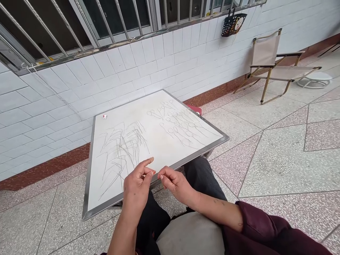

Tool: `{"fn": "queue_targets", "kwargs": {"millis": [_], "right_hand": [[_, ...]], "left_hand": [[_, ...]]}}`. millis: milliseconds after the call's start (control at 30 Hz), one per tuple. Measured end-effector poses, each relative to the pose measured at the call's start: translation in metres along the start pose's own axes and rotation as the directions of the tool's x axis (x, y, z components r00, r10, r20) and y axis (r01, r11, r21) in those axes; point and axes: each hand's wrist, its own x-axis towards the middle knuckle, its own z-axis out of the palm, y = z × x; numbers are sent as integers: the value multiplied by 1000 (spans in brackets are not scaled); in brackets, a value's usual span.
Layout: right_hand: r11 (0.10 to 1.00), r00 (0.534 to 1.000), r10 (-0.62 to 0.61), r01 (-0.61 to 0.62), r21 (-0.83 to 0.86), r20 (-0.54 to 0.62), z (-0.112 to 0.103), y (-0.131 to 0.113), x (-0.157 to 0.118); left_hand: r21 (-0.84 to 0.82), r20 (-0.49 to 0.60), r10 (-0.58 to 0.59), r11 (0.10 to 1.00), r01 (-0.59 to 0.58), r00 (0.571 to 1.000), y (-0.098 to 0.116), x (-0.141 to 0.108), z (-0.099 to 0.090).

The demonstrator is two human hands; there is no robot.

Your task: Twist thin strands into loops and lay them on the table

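Note:
My left hand point(136, 184) is over the near edge of the white table point(156, 145), thumb and a finger pinched together with the index finger raised. A tiny orange-red bit shows at its fingertips, too small to name. Close beside it, my right hand point(177, 185) is also pinched, and what lies between its fingertips cannot be made out. Thin dark bent strands point(122, 145) lie in a loose pile on the table's left half. Toward the right lies a second group of thin strands with looped ends point(183, 122).
A small white-and-red object point(105, 117) sits at the table's far left corner. The table stands against a white tiled wall point(117, 78) below barred windows. A black basket point(233, 24) hangs there. To the right are a folding chair point(265, 53) and a round white stool point(316, 78).

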Motion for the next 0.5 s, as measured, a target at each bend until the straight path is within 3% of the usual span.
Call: {"fn": "queue_targets", "kwargs": {"millis": [167, 300, 500], "right_hand": [[999, 997, -27, 29, -25, 77, -3, -3, 0], [999, 997, -24, 27, -42, 69, -5, -3, -1], [992, 999, 38, -41, 121, 27, 1, -6, -3]], "left_hand": [[1, -57, -4, 1000, 4, 998, 0, 3, 0], [-19, -63, 0, 1000, -1, 998, 2, 2, 1], [-123, -75, 13, 992, -22, 997, 2, 4, -3]]}}
